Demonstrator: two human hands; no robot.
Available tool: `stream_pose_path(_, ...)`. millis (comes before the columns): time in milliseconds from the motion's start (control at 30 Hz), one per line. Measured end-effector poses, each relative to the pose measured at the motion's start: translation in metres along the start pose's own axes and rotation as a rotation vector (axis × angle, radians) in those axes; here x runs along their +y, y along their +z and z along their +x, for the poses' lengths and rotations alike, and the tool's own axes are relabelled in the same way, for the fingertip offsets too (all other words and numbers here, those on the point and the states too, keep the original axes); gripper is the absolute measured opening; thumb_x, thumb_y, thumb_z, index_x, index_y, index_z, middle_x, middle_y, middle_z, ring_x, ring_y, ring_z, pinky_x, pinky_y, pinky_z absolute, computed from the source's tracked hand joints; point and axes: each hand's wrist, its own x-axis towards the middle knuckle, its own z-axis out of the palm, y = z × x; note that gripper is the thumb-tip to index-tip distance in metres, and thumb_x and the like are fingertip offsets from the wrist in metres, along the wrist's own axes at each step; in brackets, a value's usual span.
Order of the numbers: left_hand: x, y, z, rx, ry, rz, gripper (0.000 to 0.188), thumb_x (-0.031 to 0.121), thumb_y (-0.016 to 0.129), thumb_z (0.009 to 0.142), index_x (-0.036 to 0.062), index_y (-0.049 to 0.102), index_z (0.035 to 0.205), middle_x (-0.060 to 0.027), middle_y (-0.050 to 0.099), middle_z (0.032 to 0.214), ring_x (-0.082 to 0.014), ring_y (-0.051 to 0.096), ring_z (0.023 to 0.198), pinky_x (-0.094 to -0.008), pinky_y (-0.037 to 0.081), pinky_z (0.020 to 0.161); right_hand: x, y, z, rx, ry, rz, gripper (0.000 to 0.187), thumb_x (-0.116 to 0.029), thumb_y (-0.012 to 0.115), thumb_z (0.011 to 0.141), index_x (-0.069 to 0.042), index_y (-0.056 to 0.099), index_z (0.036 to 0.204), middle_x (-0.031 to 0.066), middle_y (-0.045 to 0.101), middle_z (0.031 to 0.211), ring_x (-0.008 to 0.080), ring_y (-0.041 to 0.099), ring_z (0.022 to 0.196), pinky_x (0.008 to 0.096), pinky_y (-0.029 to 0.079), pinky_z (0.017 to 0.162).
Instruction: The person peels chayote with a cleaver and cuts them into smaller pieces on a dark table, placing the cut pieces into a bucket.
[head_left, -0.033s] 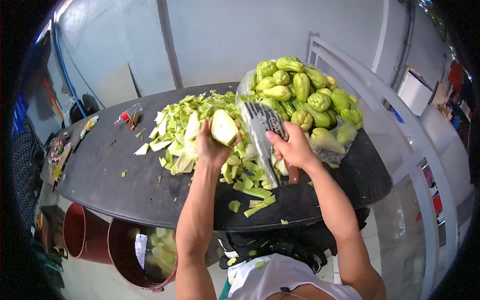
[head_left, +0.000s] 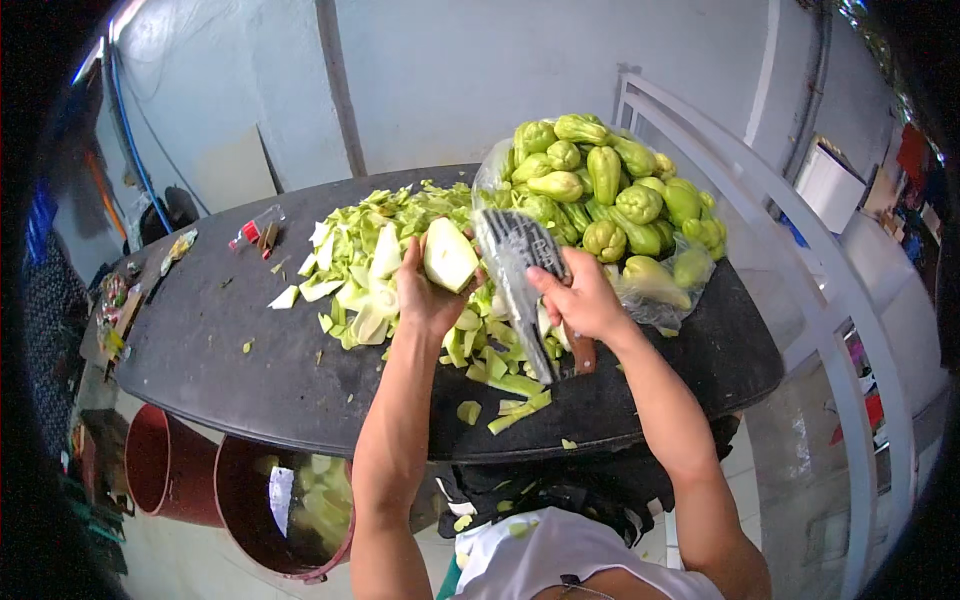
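In my left hand [head_left: 425, 300] sits a peeled pale-green chayote [head_left: 450, 256], held from below with its smooth face up. My right hand [head_left: 590, 302] grips a broad cleaver [head_left: 515, 265] just to the right of it, thumb against the grey blade; the brown handle shows below my fingers. A small gap separates blade and chayote. Beneath both hands spreads a heap of green peelings and cut pieces [head_left: 360, 235], partly hidden by my hands and the blade. Behind my right hand, whole unpeeled chayotes [head_left: 638, 204] are piled on a clear plastic bag [head_left: 655, 306].
Everything rests on a dark table [head_left: 220, 340] with a rounded front edge. Below its left side stand a red bucket [head_left: 165, 465] and a red tub [head_left: 235, 510] holding pale pieces in liquid. A white railing [head_left: 790, 220] runs along the right.
The cleaver has tilted and shifted slightly, its lower end a little nearer to me. My left hand and the chayote have hardly moved.
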Motion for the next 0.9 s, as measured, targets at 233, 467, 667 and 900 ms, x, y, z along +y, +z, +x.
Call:
stream_pose_path(233, 0.000, 0.012, -0.009, -0.118, 0.081, -0.007, 0.045, 0.042, 0.037, 0.102, 0.0168, 0.051, 0.137, -0.0070, 0.064, 0.120, -0.0226, 0.061, 0.110, -0.0447, 0.045, 0.098, 0.005, 0.013, 0.000, -0.053, -0.038, -0.098, 0.024, -0.022, 0.063, 0.097, -0.002, 0.053, 0.088, -0.0003, 0.052, 0.057, 0.0077, 0.050, 0.044, 0.0255, 0.042, 0.043)
stream_pose_path(467, 0.000, 0.026, -0.017, -0.092, 0.118, 0.171, 0.046, 0.041, 0.041, 0.101, 0.0084, 0.054, 0.131, -0.0073, 0.064, 0.114, -0.0229, 0.062, 0.104, -0.0428, 0.047, 0.097, 0.005, 0.007, 0.000, -0.022, -0.048, -0.103, 0.024, -0.024, 0.064, 0.095, -0.001, 0.059, 0.092, -0.0004, 0.053, 0.060, 0.0076, 0.049, 0.043, 0.0282, 0.040, 0.041)
stream_pose_path(667, -0.008, 0.022, -0.021, 0.056, 0.135, 0.168, 0.044, 0.044, 0.049, 0.099, 0.0076, 0.057, 0.123, -0.0066, 0.065, 0.112, -0.0206, 0.063, 0.104, -0.0384, 0.049, 0.093, 0.006, 0.006, 0.001, -0.011, -0.070, -0.246, 0.028, -0.027, 0.064, 0.094, 0.002, 0.064, 0.096, 0.0115, 0.065, 0.073, 0.0191, 0.060, 0.060, 0.0355, 0.049, 0.060)
stream_pose_path(900, -0.026, 0.028, -0.026, 0.037, 0.174, 0.199, 0.045, 0.046, 0.052, 0.098, 0.0079, 0.056, 0.122, -0.0072, 0.064, 0.113, -0.0221, 0.062, 0.105, -0.0392, 0.048, 0.094, 0.010, 0.010, 0.001, 0.035, -0.132, -0.231, 0.031, -0.028, 0.065, 0.092, 0.003, 0.065, 0.098, 0.0169, 0.069, 0.083, 0.0255, 0.064, 0.073, 0.0382, 0.050, 0.073)
